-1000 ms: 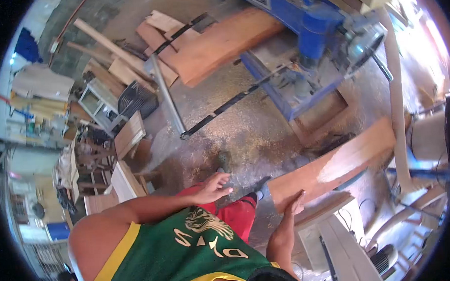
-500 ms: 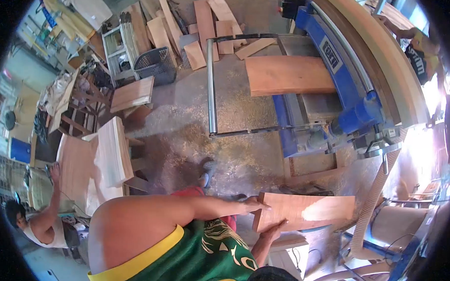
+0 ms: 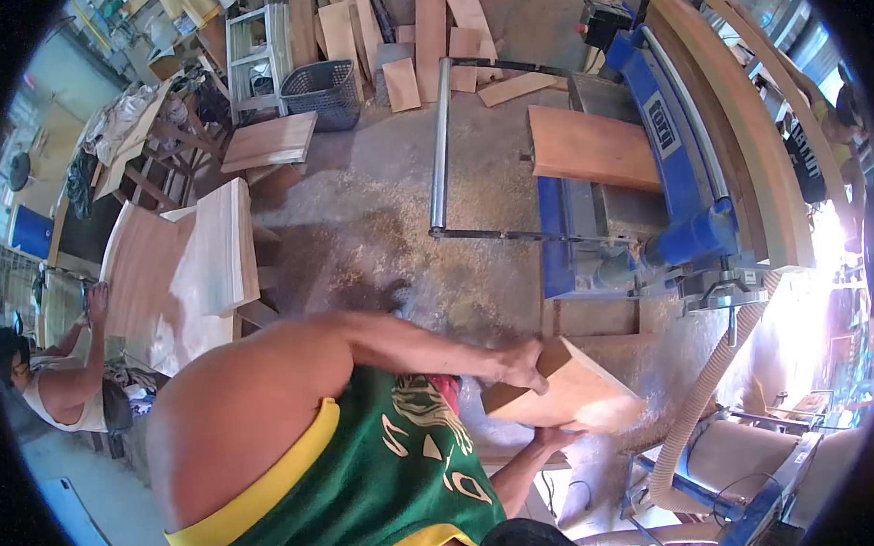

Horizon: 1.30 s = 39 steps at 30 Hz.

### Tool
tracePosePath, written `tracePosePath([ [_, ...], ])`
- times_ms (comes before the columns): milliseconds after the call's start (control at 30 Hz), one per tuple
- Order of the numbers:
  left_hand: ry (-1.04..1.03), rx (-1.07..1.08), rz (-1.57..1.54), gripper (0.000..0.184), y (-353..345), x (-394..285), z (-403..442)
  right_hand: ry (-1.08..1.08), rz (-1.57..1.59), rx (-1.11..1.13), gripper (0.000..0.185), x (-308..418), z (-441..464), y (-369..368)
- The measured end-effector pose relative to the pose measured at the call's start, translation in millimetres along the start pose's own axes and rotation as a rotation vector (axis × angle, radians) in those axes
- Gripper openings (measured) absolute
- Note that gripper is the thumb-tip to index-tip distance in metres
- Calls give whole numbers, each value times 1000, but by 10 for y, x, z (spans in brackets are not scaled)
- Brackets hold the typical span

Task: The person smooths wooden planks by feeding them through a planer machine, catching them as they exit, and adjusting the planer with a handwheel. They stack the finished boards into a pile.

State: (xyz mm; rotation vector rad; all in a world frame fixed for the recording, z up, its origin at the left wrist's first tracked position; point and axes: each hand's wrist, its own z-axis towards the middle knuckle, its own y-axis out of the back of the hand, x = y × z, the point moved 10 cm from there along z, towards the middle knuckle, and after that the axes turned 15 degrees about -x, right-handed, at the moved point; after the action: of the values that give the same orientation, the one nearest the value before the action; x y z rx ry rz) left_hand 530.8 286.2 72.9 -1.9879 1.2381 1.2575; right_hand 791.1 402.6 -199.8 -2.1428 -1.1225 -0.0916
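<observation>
A short, thick wooden board (image 3: 571,389) is held tilted in front of my body, one pale end turned up. My left hand (image 3: 522,366) grips its near left end, fingers closed over the edge. Along the lower edge, my right hand (image 3: 558,439) holds the board from beneath; part of its fingers is hidden. Beyond the board stands a blue planer (image 3: 687,134) with a reddish plank (image 3: 591,147) sticking out of it. A metal roller frame (image 3: 440,157) reaches out on the plank's side.
At left, a co-worker (image 3: 70,387) has hands by a wide panel (image 3: 148,269), beside stacked boards (image 3: 226,247). A ridged hose (image 3: 702,408) runs down at right. A grey basket (image 3: 320,96) and leaning planks (image 3: 429,42) stand at the back. Shavings cover the floor (image 3: 386,198). Another person is partly visible behind the planer.
My hands have turned and tilted the board, so it looks shorter with its end showing. Less of the reddish plank sticks out of the planer. The view has shifted slightly.
</observation>
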Motion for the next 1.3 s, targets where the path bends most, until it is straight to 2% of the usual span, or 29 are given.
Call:
tracePosePath([
  [67, -252, 58, 172, 59, -23, -341, -109, -10, 36, 81, 89, 20, 107, 66],
  [100, -253, 46, 160, 59, 28, -514, -213, -26, 188, -118, 86, -36, 11, -20],
  [133, -430, 83, 271, 60, 28, -848, -417, -11, 335, -313, 83, -100, -181, -161],
  [167, -607, 115, 385, 62, 11, -1088, -596, -17, 364, -380, 82, -236, -311, -307],
  [200, -609, 95, 384, 62, 74, -1149, -627, -24, 253, -291, 81, -352, -397, -504],
  [267, -887, 188, 359, 64, 87, -1414, -906, -39, 97, -181, 79, -651, -692, -832],
  [300, -890, 172, 375, 64, 248, -1520, -935, -37, 41, -146, 78, -762, -835, -960],
  [367, -839, 298, 385, 66, 414, -1679, -1066, -26, -52, -108, 76, -937, -1098, -1138],
  [500, -850, 251, 258, 68, 1422, -2094, -1404, -20, -145, -36, 72, -1234, -1397, -1562],
  [600, -778, 307, 131, 72, 2244, -2115, -1513, 2, -203, -11, 69, -1447, -1548, -1840],
  [667, -428, 267, -207, 78, 2865, -1857, -1394, 24, -257, 11, 67, -1640, -1626, -2041],
  [700, -426, 242, -231, 78, 3105, -1662, -1317, 27, -282, 14, 66, -1770, -1664, -2129],
  [767, -497, 30, -38, 80, 3754, -1177, -939, 32, -321, 17, 64, -2032, -1720, -2321],
  [800, -490, 30, -63, 80, 3968, -1053, -853, 45, -340, 11, 63, -2177, -1742, -2434],
  [900, -397, -200, 27, 78, 4882, -633, -512, 99, -391, -8, 60, -2565, -1804, -2749],
  [933, -388, -209, 0, 78, 5199, -503, -418, 116, -408, -14, 59, -2687, -1835, -2848],
  [1000, -166, -274, 125, 86, 5799, -19, -189, 156, -435, -43, 57, -2856, -1928, -3016],
  [1033, -154, -259, 109, 86, 5971, 92, -184, 175, -445, -58, 56, -2930, -1982, -3106],
  [1100, -62, -428, -39, 89, 6703, 237, -192, 253, -465, -67, 54, -3027, -2088, -3288],
  [1167, 78, -611, 0, 87, 7321, 445, -318, 454, -612, -32, 52, -3021, -2256, -3473],
  [1233, 273, -715, -193, 76, 7709, 1046, -433, 997, -1119, 46, 50, -2902, -2639, -3767],
  [1267, 320, -767, -459, 64, 7748, 1067, -585, 1154, -1204, 51, 49, -2932, -2793, -3855],
  [1300, 316, -776, -482, 54, 7880, 1174, -689, 1137, -1156, 50, 48, -3005, -2864, -3872],
])
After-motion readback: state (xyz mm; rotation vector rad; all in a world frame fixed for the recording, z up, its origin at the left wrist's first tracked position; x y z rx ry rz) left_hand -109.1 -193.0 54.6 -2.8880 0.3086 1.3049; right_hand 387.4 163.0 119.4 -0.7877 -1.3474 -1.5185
